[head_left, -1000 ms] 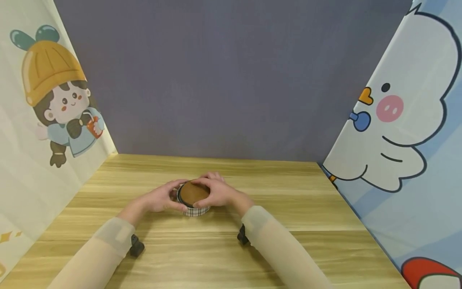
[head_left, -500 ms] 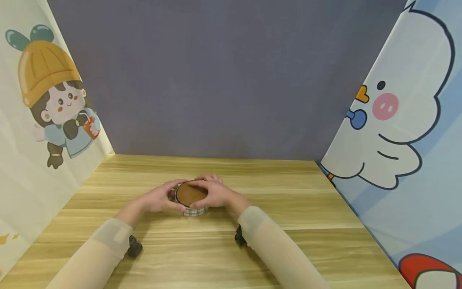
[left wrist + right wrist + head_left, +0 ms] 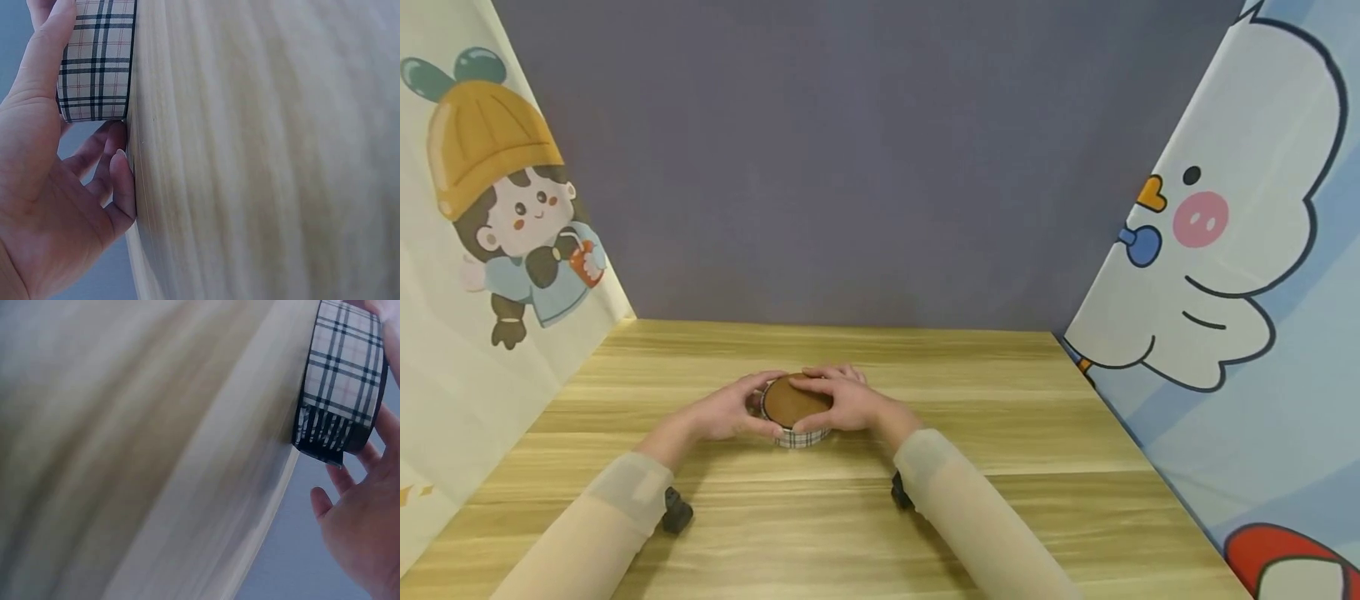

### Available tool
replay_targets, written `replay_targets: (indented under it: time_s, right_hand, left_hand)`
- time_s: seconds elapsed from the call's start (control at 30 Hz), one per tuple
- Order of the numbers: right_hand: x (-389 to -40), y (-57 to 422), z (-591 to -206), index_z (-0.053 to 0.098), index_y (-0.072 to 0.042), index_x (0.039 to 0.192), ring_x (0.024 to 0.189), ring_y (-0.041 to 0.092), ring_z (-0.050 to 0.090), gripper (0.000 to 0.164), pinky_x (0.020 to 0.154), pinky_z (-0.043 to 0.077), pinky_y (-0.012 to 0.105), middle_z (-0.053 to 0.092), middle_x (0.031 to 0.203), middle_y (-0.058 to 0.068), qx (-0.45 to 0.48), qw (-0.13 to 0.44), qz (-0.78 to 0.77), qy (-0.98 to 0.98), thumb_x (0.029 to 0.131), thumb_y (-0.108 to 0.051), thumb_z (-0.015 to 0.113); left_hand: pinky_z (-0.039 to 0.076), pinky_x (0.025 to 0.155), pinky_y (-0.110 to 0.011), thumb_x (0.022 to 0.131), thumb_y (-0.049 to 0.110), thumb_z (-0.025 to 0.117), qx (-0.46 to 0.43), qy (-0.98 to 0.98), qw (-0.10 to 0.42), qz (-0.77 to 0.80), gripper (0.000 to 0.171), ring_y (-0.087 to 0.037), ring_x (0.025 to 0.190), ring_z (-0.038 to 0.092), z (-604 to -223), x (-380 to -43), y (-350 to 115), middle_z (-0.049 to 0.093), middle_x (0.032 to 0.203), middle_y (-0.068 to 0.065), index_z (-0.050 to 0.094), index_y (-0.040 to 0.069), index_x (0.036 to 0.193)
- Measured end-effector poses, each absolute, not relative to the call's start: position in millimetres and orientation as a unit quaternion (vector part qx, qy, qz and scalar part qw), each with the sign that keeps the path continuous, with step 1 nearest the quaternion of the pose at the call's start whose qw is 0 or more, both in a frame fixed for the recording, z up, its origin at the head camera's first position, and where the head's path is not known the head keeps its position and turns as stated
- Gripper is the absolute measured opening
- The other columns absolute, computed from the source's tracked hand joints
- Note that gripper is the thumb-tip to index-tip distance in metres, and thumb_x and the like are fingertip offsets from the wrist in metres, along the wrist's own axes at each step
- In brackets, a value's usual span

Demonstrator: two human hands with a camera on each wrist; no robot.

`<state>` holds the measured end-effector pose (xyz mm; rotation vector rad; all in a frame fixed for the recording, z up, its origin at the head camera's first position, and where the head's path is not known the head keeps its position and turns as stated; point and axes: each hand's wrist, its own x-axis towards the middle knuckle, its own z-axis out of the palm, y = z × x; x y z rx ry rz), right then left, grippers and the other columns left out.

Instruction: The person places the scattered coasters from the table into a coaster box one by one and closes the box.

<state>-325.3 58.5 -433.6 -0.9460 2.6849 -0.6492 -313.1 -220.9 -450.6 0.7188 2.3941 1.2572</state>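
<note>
A round, low case with a flat brown top and a plaid side sits on the wooden table between the two hands. My left hand grips its left side, thumb at the front and fingers round the back. From the right, my right hand holds it with the thumb at the front rim and fingers over the top edge. The left wrist view shows the plaid side of the case beside the thumb. In the right wrist view, a dark flap with a striped patch sticks out from the case.
The wood-grain table stretches out on all sides of the case. A plain grey wall stands behind it. Cartoon-printed panels flank the table, one at the left and one at the right.
The whole head view has shifted slightly to the left. Both hands keep their hold on the case, with the right fingers moving only slightly along its top.
</note>
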Motion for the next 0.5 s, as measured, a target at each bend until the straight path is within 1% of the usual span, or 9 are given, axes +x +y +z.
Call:
replay_targets:
  time_s: [0.1,0.17,0.23,0.27,0.33,0.4,0.47,0.5]
  right_hand:
    - [-325,57,-433,0.036,-0.05,0.169,0.166,0.03,0.022,0.084,0.129,0.023,0.06,0.024,0.183,-0.012,-0.326,0.114,-0.219,0.913,0.096,-0.071,0.073]
    - [-325,56,-432,0.034,-0.05,0.17,0.168,0.033,0.019,0.086,0.131,0.02,0.062,0.022,0.184,-0.009,-0.332,0.116,-0.217,0.911,0.096,-0.07,0.073]
    - [-324,56,-432,0.03,-0.046,0.173,0.17,0.039,0.015,0.092,0.133,0.016,0.065,0.019,0.185,-0.005,-0.336,0.117,-0.219,0.909,0.096,-0.069,0.075]
    - [-323,57,-432,0.027,-0.043,0.174,0.17,0.04,0.013,0.095,0.133,0.015,0.067,0.017,0.186,-0.003,-0.334,0.117,-0.222,0.909,0.096,-0.069,0.074]
    - [-319,61,-428,0.021,-0.042,0.176,0.171,0.041,0.011,0.098,0.134,0.014,0.069,0.013,0.186,-0.001,-0.327,0.11,-0.227,0.911,0.097,-0.072,0.071]
    - [-312,71,-422,0.017,-0.039,0.177,0.172,0.039,0.012,0.099,0.134,0.014,0.07,0.011,0.187,0.0,-0.317,0.095,-0.228,0.916,0.098,-0.076,0.064]
    - [-303,86,-414,0.013,-0.039,0.177,0.171,0.035,0.014,0.097,0.134,0.014,0.068,0.011,0.187,-0.001,-0.305,0.079,-0.225,0.922,0.1,-0.08,0.055]
    - [-299,96,-411,0.012,-0.04,0.177,0.171,0.037,0.015,0.096,0.134,0.012,0.068,0.011,0.187,0.0,-0.303,0.068,-0.22,0.925,0.101,-0.081,0.052]
  left_hand:
    - [0.059,0.099,-0.045,0.096,0.033,0.089,0.25,0.844,0.174,0.441,0.102,-0.038,0.13,0.066,-451,-314,-223,0.053,0.157,-0.027,0.027,0.015,0.174]
    - [0.059,0.1,-0.046,0.096,0.034,0.089,0.25,0.846,0.175,0.436,0.103,-0.038,0.131,0.066,-451,-313,-225,0.049,0.159,-0.029,0.025,0.014,0.174]
    - [0.059,0.102,-0.049,0.096,0.036,0.088,0.249,0.851,0.175,0.428,0.106,-0.039,0.133,0.065,-450,-312,-227,0.045,0.163,-0.03,0.021,0.012,0.175]
    - [0.058,0.104,-0.051,0.096,0.037,0.088,0.244,0.855,0.175,0.423,0.108,-0.04,0.134,0.064,-450,-311,-227,0.043,0.164,-0.03,0.02,0.011,0.176]
    - [0.057,0.105,-0.053,0.096,0.042,0.088,0.237,0.867,0.165,0.407,0.112,-0.04,0.135,0.063,-447,-308,-227,0.043,0.163,-0.03,0.017,0.008,0.176]
    - [0.057,0.105,-0.055,0.096,0.048,0.085,0.225,0.881,0.149,0.389,0.114,-0.04,0.134,0.063,-444,-304,-225,0.044,0.161,-0.03,0.015,0.005,0.175]
    - [0.057,0.105,-0.057,0.096,0.056,0.083,0.214,0.897,0.122,0.366,0.115,-0.042,0.135,0.062,-441,-299,-223,0.045,0.16,-0.029,0.016,0.004,0.175]
    - [0.056,0.106,-0.059,0.096,0.059,0.081,0.212,0.904,0.106,0.356,0.115,-0.043,0.136,0.061,-438,-295,-222,0.045,0.161,-0.029,0.017,0.003,0.175]
